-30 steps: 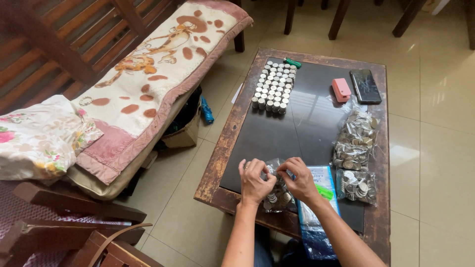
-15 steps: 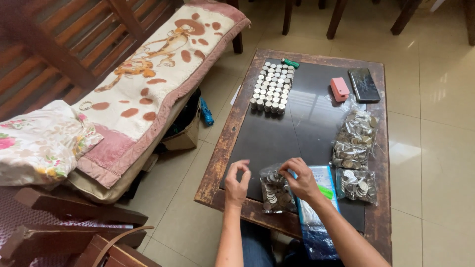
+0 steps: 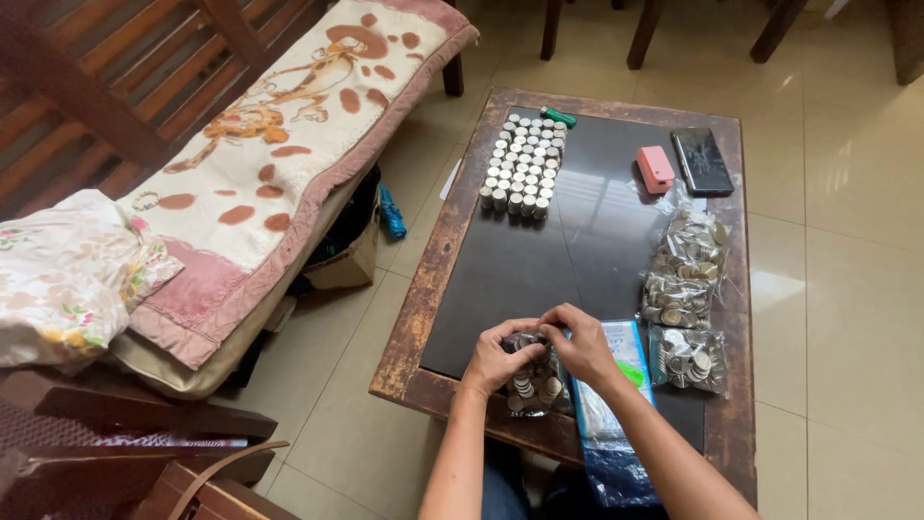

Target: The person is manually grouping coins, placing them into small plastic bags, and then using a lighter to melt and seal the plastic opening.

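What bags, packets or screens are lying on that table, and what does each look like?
Clear bag of coins: near edge, held by the left hand and right hand.
Flat printed packet: blue and white, beside the right hand.
Clear coin bags: lumpy and silvery, along the table's right side.
Phone: far right corner, dark rectangular screen.
Pink case: small and oblong, beside the phone.

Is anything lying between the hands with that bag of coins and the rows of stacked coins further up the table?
Nothing visible does. Both hands, left hand and right hand, are on the clear bag of coins at the near edge. The dark tabletop between it and the coin stacks is bare; the other coin bags lie off to the right.
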